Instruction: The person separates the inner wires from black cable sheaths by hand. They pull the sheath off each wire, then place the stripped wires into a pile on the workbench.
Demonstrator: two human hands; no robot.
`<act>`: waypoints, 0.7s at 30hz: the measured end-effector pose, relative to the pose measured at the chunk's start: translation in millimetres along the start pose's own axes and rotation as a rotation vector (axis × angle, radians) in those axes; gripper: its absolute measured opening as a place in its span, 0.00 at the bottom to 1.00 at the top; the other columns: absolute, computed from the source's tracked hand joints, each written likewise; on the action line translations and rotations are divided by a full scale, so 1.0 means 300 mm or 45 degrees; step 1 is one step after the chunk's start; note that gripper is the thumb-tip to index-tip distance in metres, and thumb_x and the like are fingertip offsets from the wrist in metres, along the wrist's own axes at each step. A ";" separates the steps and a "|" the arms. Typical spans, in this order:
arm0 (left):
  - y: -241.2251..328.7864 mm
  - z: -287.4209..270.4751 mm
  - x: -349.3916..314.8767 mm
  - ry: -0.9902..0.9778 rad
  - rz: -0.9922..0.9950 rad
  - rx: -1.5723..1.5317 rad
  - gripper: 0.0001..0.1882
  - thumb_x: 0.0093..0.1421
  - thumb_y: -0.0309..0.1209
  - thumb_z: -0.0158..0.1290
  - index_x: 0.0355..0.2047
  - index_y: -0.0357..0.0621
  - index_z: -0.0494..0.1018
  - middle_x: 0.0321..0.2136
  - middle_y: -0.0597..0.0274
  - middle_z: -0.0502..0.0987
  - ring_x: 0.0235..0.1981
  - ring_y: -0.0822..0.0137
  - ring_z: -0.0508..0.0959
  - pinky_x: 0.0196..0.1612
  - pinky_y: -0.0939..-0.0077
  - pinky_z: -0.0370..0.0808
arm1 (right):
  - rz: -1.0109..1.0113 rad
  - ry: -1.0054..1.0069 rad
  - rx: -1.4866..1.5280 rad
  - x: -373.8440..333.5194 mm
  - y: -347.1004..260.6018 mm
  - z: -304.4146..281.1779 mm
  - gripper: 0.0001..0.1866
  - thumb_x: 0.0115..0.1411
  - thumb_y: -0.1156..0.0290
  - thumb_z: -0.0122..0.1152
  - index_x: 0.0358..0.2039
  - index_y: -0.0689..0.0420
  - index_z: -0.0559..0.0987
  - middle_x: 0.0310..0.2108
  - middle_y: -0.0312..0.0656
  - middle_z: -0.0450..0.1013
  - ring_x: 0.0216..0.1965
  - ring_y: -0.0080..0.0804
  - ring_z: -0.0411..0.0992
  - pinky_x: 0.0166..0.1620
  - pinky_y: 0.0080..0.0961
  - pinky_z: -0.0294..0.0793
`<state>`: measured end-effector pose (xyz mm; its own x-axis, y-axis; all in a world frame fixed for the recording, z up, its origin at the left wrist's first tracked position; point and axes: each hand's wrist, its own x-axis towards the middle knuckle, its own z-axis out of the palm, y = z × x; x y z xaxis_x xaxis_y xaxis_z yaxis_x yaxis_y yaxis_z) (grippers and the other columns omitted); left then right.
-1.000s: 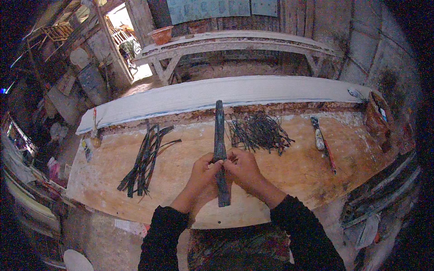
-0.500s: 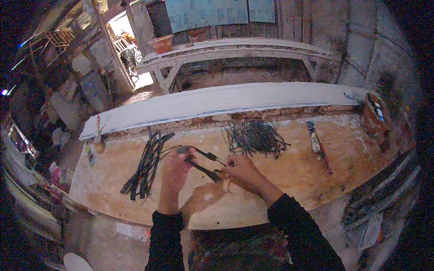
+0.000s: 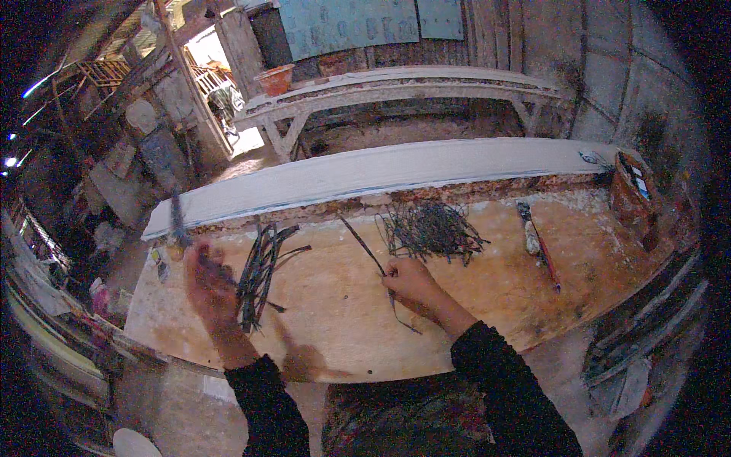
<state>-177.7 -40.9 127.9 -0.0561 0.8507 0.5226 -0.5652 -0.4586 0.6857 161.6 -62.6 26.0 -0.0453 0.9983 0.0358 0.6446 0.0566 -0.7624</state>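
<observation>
Now swings the left hand (image 3: 210, 286) out beside the strip bundle (image 3: 257, 276), too blurred to tell its grip, leaving a thin dark strip (image 3: 363, 246) pinched in the right hand (image 3: 415, 286) alone above the board (image 3: 343, 324), apparently finishing that split.

The doorway (image 3: 207, 53) glares amid grainy gloom; left fingers (image 3: 211, 286) seem blurred.

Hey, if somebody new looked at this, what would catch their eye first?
Probably the long whitish band curving along the far side of the wooden tabletop, and the bright doorway at upper left. On the tabletop, a dark tangled heap stands out just beyond the right hand, which pinches a thin dark strip. The blurred left hand is beside a bundle of dark strips.
</observation>
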 end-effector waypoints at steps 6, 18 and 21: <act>-0.343 0.265 -0.062 0.063 -0.661 0.469 0.06 0.56 0.32 0.53 0.31 0.46 0.71 0.28 0.71 0.72 0.31 0.78 0.70 0.29 0.81 0.66 | -0.007 0.106 0.223 -0.004 0.007 0.025 0.09 0.50 0.73 0.55 0.32 0.61 0.76 0.23 0.40 0.72 0.22 0.25 0.68 0.24 0.24 0.67; -0.496 0.357 -0.213 -0.129 -1.007 -0.140 0.13 0.56 0.19 0.50 0.41 0.41 0.64 0.30 0.60 0.73 0.29 0.68 0.76 0.31 0.73 0.77 | 0.154 -0.120 1.071 -0.013 -0.071 -0.012 0.10 0.58 0.66 0.56 0.30 0.59 0.76 0.21 0.33 0.69 0.22 0.21 0.67 0.22 0.19 0.67; -0.491 0.380 -0.219 -0.107 -1.005 -0.131 0.13 0.56 0.19 0.49 0.41 0.41 0.64 0.31 0.60 0.73 0.30 0.68 0.76 0.32 0.73 0.77 | 0.176 -0.148 1.213 -0.048 -0.114 -0.035 0.08 0.58 0.69 0.56 0.29 0.60 0.76 0.21 0.33 0.69 0.23 0.20 0.67 0.22 0.16 0.66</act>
<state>3.0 -58.4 50.2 0.4519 0.8901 -0.0586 -0.4854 0.3004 0.8211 148.1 -78.7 58.3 -0.1240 0.9852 -0.1183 -0.2367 -0.1452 -0.9607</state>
